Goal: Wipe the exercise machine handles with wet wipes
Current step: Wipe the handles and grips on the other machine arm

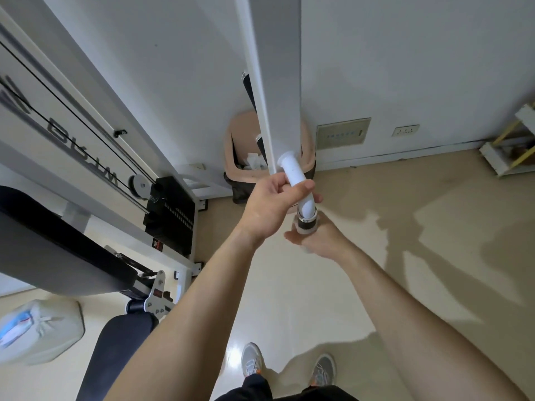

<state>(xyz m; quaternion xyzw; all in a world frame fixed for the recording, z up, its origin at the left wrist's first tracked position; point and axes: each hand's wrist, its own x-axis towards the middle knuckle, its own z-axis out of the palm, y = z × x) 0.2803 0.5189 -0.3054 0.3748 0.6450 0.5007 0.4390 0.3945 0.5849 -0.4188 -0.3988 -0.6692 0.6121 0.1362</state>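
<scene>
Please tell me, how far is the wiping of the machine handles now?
Done: used wipes already lie in the bin, so some wiping seems finished. In hand: the left hand steadies the white bar while the right hand closes around the black handle, apparently with a wipe. Left: the two black handles behind the beam; whether they are clean cannot be told.

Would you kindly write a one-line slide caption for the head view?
Left hand steadies the white machine arm while the right hand grips its black handle.
</scene>
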